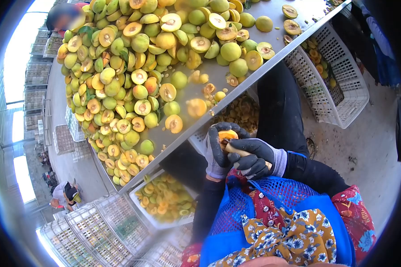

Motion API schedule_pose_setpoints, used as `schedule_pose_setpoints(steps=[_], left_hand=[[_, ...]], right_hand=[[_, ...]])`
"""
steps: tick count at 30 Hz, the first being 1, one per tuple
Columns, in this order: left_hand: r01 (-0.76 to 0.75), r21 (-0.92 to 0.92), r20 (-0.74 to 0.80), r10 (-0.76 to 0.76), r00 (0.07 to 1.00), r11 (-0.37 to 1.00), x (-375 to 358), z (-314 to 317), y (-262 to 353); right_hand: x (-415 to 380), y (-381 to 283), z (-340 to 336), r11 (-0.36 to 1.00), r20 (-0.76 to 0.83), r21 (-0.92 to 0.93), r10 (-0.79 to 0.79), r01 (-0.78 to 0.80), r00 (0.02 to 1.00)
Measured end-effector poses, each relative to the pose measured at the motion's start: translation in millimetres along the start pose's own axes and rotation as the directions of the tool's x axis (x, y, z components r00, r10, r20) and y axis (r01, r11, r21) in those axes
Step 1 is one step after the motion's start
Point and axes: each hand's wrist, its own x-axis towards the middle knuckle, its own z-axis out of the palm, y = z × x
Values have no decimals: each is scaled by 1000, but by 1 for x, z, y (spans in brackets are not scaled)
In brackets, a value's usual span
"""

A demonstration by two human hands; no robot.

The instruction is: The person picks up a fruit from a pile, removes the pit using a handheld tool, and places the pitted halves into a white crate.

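Note:
My left hand (218,149), in a grey-and-black work glove, is closed around a yellow peach half (227,135), cut side partly showing. My right hand (256,156), gloved alike, grips a tool with a light wooden handle (239,150). Its dark working end meets the flesh of the peach half; its exact shape is hidden by fruit and fingers. Both hands are together above my lap, just off the metal table edge. On the table (218,84) lies a large heap of green-yellow peaches (120,89), many of them cut in half with brown centres showing.
Under the table edge sit a white crate of peach pieces (165,200) and a container of scraps (240,113). A white basket (329,80) with fruit stands at right. Stacked crates (102,227) are lower left. Other people (67,194) are nearby.

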Motion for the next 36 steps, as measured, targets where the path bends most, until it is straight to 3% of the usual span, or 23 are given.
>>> schedule_pose_setpoints(steps=[1,6,7,8,9,11,12,13,14,15,16,17,19,22,25,26,27,29,32,33,34,35,36], left_hand=[[-30,48,15,30,999,998,0,1,0],[89,-450,-247,-220,944,888,2,24,14],[-47,-113,-320,8,947,993,-1,19,13],[-173,242,-316,246,916,955,-3,9,9],[-211,439,-302,365,881,873,-14,-2,15],[-187,781,-261,584,769,595,-34,-25,26],[-146,846,-274,652,707,513,-46,-45,29],[-58,675,-516,528,674,735,-67,-73,31],[-34,351,-765,307,567,936,-86,-100,33],[46,243,-855,191,481,969,-108,-128,34],[385,692,-708,473,524,610,-135,-171,26],[702,650,-746,423,515,292,-144,-168,44],[879,453,-708,539,456,-148,-141,-176,40],[612,748,-651,463,602,256,-71,-130,87],[538,843,-491,408,770,-2,2,-129,67],[449,889,-452,325,831,89,23,-119,66],[373,924,-381,277,882,84,37,-129,47],[330,916,-374,186,909,228,54,-126,32],[102,933,-247,411,878,345,49,-115,35],[51,818,-308,361,880,573,46,-108,36],[3,646,-356,298,886,764,41,-99,40],[-37,427,-391,222,893,903,33,-88,47],[84,314,-408,55,911,946,22,-70,67]], right_hand=[[-1,2,0,999,-29,-33,-36,35,999],[-1,16,9,911,-119,-364,-250,193,961],[-3,21,17,897,-31,-383,-249,219,968],[-6,27,29,883,55,-403,-241,242,969],[-8,31,40,869,137,-421,-224,261,965],[-13,27,53,756,25,-580,-355,303,935],[-13,19,48,778,-14,-559,-355,287,935],[-12,7,40,798,-55,-541,-350,266,935],[-11,0,35,783,-115,-572,-374,246,920],[-10,-4,29,769,-175,-599,-400,225,900],[-8,-6,26,753,-231,-625,-429,205,873],[-6,-8,27,776,-242,-595,-422,210,874],[-4,-8,26,820,-264,-524,-412,229,872],[3,-4,33,636,-313,-760,-540,136,782],[4,3,38,406,-290,-914,-647,-3,705],[5,8,47,295,-243,-955,-682,-46,690],[4,10,51,239,-211,-970,-710,-51,671],[3,16,55,131,-139,-990,-759,-60,635],[3,12,54,-35,-64,-987,-805,-155,590],[4,10,51,-107,-25,-975,-817,-194,576],[6,8,53,-325,123,-913,-793,-245,596],[10,8,56,-522,255,-803,-737,-287,626],[13,9,59,-691,369,-649,-651,-317,664]])
